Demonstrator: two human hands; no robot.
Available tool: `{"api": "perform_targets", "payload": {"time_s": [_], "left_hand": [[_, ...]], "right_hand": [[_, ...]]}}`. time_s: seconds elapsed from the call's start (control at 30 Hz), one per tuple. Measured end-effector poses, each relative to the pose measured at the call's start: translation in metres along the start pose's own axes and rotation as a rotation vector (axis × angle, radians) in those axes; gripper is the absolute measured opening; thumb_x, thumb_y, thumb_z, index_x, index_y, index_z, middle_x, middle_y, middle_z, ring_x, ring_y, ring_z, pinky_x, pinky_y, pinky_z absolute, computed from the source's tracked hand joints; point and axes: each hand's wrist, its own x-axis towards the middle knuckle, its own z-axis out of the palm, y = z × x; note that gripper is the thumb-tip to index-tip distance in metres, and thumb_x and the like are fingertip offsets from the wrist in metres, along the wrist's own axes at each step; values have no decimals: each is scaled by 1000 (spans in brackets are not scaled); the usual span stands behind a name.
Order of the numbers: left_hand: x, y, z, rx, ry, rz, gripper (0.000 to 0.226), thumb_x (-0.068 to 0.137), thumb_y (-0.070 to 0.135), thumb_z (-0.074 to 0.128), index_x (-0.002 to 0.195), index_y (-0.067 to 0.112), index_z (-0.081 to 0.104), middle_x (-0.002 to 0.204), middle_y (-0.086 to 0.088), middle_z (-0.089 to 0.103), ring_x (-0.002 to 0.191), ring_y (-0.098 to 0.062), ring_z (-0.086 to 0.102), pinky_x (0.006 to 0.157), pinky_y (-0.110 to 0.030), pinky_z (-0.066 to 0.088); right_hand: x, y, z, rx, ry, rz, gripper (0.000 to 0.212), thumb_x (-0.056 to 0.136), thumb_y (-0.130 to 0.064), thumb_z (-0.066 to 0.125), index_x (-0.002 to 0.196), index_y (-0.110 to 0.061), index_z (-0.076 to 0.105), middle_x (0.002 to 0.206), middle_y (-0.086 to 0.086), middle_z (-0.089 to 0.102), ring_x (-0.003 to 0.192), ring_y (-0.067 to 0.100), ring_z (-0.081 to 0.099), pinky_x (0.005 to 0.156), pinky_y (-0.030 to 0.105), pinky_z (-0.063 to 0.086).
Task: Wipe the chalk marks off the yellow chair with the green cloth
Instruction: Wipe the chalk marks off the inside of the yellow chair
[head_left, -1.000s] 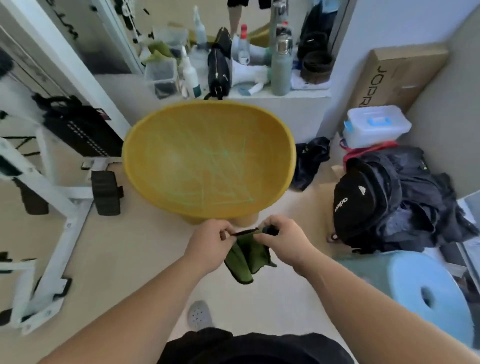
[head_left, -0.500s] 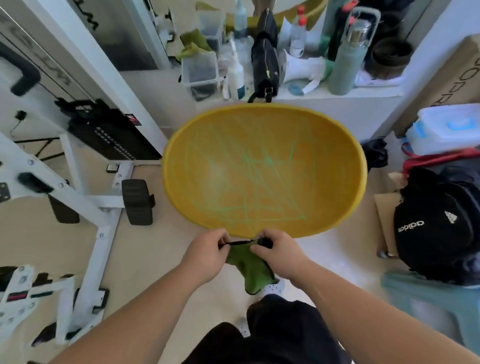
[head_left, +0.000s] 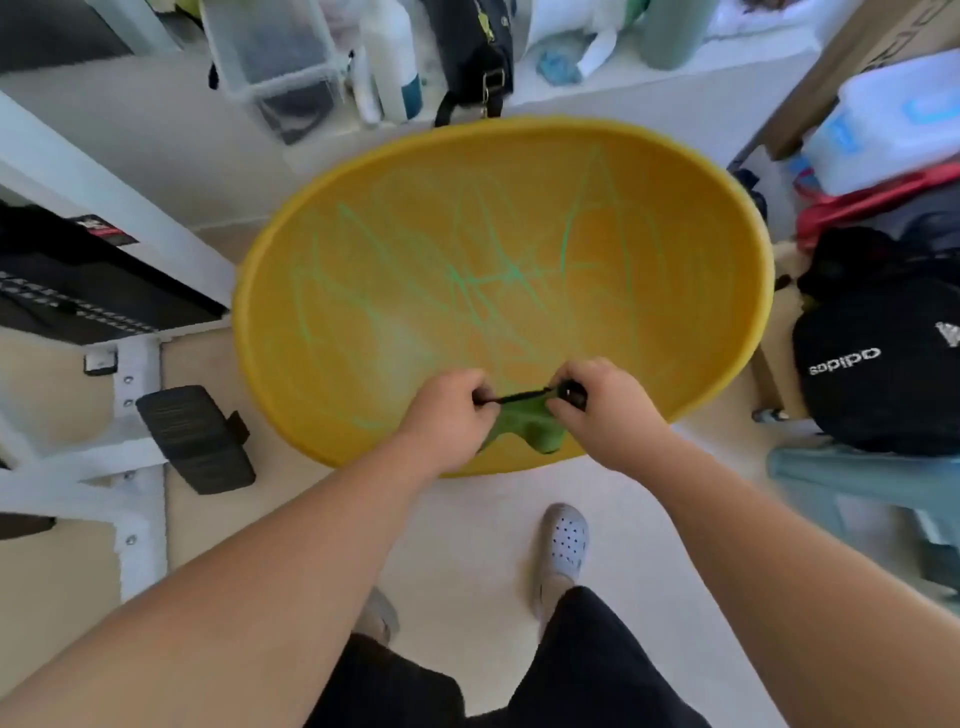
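Now the left hand (head_left: 449, 411) and right hand (head_left: 607, 410) pinch the green cloth (head_left: 525, 428) taut between them, newly arrived over the near rim of the yellow chair (head_left: 675, 312) (chalk marks (head_left: 511, 271) all untouched), so wiping can probably begin.

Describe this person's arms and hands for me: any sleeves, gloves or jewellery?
The left arm and right arm are bare as far as the picture shows, with no sleeves in view. The left hand and right hand wear no gloves, and no watch, bracelet or ring shows. Lower down are black legwear and a white perforated clog.
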Motion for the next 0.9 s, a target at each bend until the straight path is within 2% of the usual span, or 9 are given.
{"api": "perform_targets", "payload": {"time_s": [0.13,0.27,0.37,0.47,0.5,0.6,0.67,0.77,0.9], "left_hand": [[38,-14,-3,-19,-90,191,8,80,10,76,87,12,72,101,-5,67,97,-24,63,85,-29,47],[48,-88,11,95,-340,103,38,82,34,80,115,21,68,137,1,55,118,-17,54,93,-22,38],[53,-169,39,270,-313,-32,41,90,41,69,126,23,61,137,-4,51,125,-24,50,101,-29,40],[57,-231,70,400,-265,-59,41,93,47,62,126,23,60,137,-3,50,126,-24,48,101,-34,43],[59,-245,81,418,-264,-36,43,93,50,60,127,23,60,137,-1,50,126,-23,48,100,-34,43],[71,-275,110,512,-229,74,43,93,52,58,125,24,62,128,4,53,121,-22,48,97,-36,42],[79,-290,125,592,-147,157,37,91,49,60,115,21,67,114,3,58,109,-23,52,92,-39,44],[88,-303,137,725,-23,279,37,88,52,50,94,21,69,94,-1,59,90,-27,54,77,-43,46],[94,-316,138,844,77,444,37,88,48,40,80,19,60,83,-5,54,80,-30,51,71,-47,46]], "right_hand": [[-1,1,25,-27,246,-17,10,86,-13,67,95,-15,62,88,2,54,74,23,51,62,35,42],[10,22,103,-88,268,-11,12,82,-12,70,91,-13,62,86,3,56,73,25,54,58,34,45],[40,52,173,-214,133,20,12,87,-24,68,94,-15,64,88,1,55,84,27,57,65,35,45],[69,83,240,-508,-137,48,47,94,-64,48,100,-23,69,102,-1,58,106,26,52,97,44,42],[77,91,258,-534,-174,39,55,96,-69,39,101,-24,71,104,-1,59,110,26,51,102,45,38],[104,119,294,-403,-48,12,60,101,-60,30,99,-19,73,100,0,62,102,27,57,95,42,43],[121,139,307,-311,71,11,54,103,-51,33,110,-15,73,114,4,65,111,31,58,98,42,45],[136,155,322,-276,86,16,56,105,-48,37,149,-14,49,158,8,41,150,30,30,125,46,21],[145,167,343,-481,-31,-32,78,97,-66,2,162,-24,0,169,-4,-10,155,24,-17,125,47,-9]]}}
